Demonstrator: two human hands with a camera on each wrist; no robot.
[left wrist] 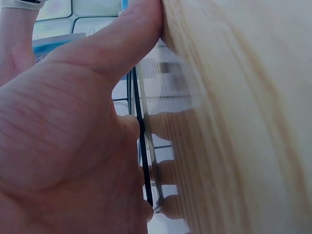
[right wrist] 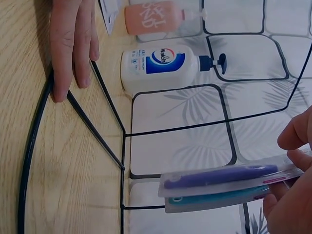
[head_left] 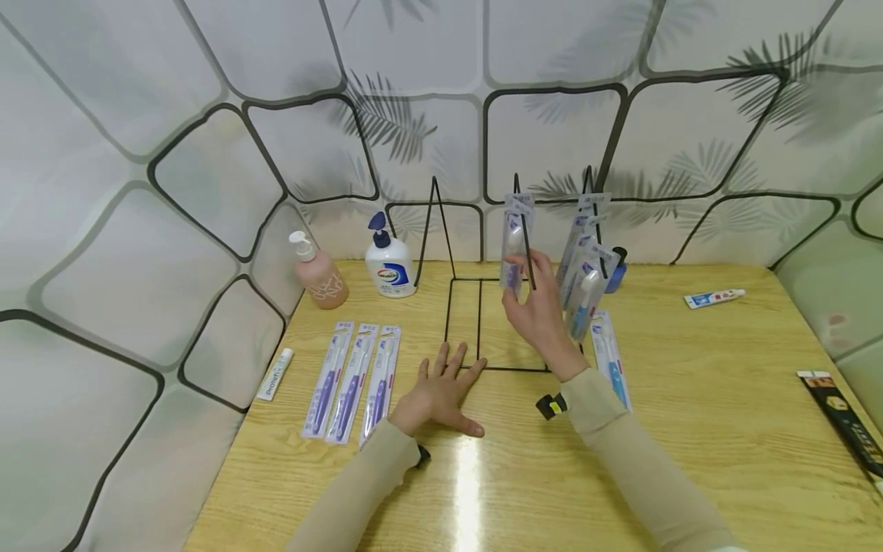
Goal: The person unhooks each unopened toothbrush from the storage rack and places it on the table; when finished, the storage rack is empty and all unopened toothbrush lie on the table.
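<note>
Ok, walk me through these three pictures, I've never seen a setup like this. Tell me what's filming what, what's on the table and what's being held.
No machine here: a person works with bare hands and wears three cameras. The wide picture comes from the head, looking down at a wooden table. The other two come from the wrists, so they look tilted and very close.

The left hand lies flat with fingers spread, pressing on the base of a black wire display rack; its wrist view shows mostly thumb and wood. The right hand pinches a packaged toothbrush up at the rack's middle prong; its wrist view shows that pack closely.

More toothbrush packs hang on the right prong. Three purple packs lie at left, one blue pack at right. At the back stand a pink pump bottle and a white Walch bottle. Small toothpaste tubes lie near the edges.
</note>
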